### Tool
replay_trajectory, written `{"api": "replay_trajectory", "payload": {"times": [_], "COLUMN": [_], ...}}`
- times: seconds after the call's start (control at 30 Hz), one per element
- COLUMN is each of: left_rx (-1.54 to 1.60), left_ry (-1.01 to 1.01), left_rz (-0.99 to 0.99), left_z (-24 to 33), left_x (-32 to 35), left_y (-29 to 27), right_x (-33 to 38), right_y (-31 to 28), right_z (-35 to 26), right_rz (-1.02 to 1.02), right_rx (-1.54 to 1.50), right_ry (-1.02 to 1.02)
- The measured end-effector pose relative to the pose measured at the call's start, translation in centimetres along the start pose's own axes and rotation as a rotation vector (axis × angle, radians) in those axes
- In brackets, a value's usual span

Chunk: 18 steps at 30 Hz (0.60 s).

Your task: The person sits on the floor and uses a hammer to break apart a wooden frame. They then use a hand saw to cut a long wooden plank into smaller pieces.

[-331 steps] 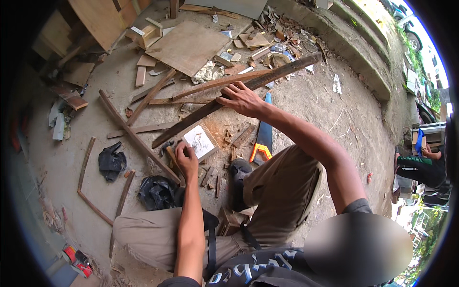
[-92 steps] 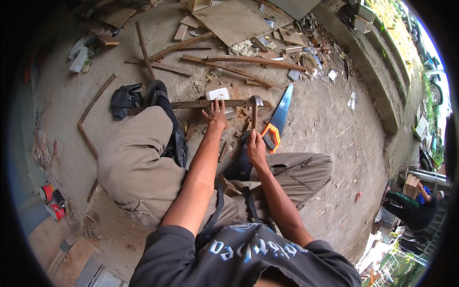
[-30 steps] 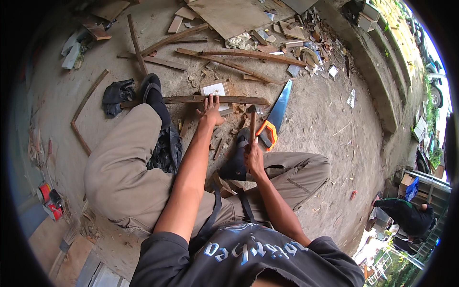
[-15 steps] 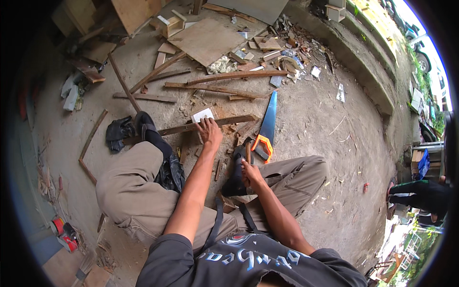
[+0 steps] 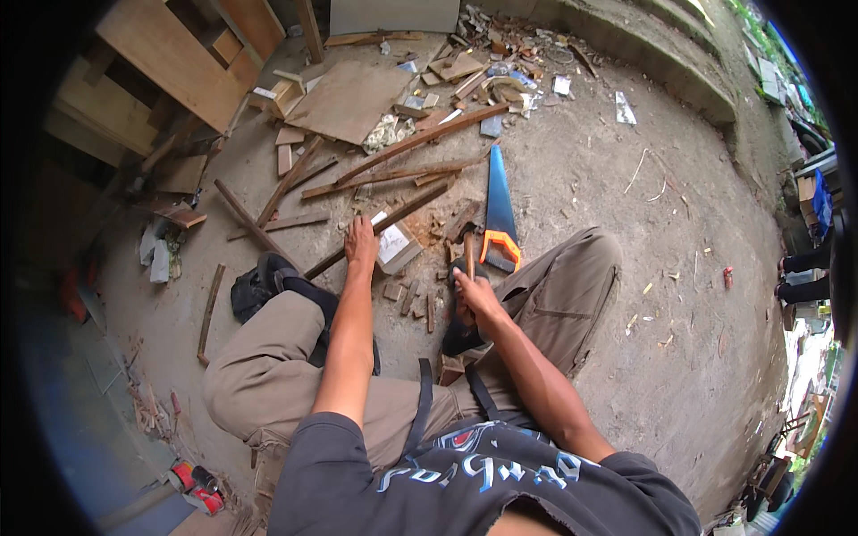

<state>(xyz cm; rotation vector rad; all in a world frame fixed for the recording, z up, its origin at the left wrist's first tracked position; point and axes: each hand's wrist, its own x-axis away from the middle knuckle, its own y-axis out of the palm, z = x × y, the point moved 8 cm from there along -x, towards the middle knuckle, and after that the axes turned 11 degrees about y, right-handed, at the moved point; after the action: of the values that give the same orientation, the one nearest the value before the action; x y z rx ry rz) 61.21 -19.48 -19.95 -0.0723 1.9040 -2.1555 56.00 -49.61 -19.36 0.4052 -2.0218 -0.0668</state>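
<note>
I sit on the dirt ground with both knees bent. My left hand (image 5: 362,243) presses down on a long thin wooden strip (image 5: 407,204) that lies slantwise in front of me. A small white box (image 5: 394,245) lies just to the right of that hand. My right hand (image 5: 474,291) grips the wooden handle of a hammer (image 5: 467,253), whose head points away from me. Right beside the hammer lies a hand saw (image 5: 498,201) with a blue blade and an orange handle. Short wood chips lie between my hands.
Several long wood strips (image 5: 402,147) and a plywood sheet (image 5: 350,96) lie farther ahead. Wooden boards (image 5: 170,58) stand at the upper left. A concrete step (image 5: 666,62) runs along the upper right. A red object (image 5: 198,484) lies at the lower left. Another person's legs (image 5: 804,272) show at the right edge.
The view has swung so that more of the boards at the upper left shows. My left hand stays on the wooden strip and my right hand keeps hold of the hammer.
</note>
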Motion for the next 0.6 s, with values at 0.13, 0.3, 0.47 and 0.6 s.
{"api": "replay_trajectory", "payload": {"times": [0.13, 0.3, 0.47, 0.6], "left_rx": [0.201, 0.323, 0.457, 0.593], "left_ry": [-0.064, -0.071, -0.013, -0.152], "left_rz": [-0.173, -0.338, -0.077, -0.023], "left_z": [0.5, -0.3, -1.4, -2.8], "left_x": [0.1, 2.7, 4.3, 6.7], "left_y": [0.2, 4.8, 4.1, 4.4], "right_x": [0.1, -0.9, 0.1, 1.2], "right_y": [0.3, 1.1, 1.7, 2.5], "right_z": [-0.2, 0.0, 0.7, -0.2], "right_rz": [0.059, 0.062, -0.002, 0.024], "right_rx": [0.082, 0.138, 0.147, 0.357], "right_ry": [-0.046, -0.067, -0.039, -0.188]}}
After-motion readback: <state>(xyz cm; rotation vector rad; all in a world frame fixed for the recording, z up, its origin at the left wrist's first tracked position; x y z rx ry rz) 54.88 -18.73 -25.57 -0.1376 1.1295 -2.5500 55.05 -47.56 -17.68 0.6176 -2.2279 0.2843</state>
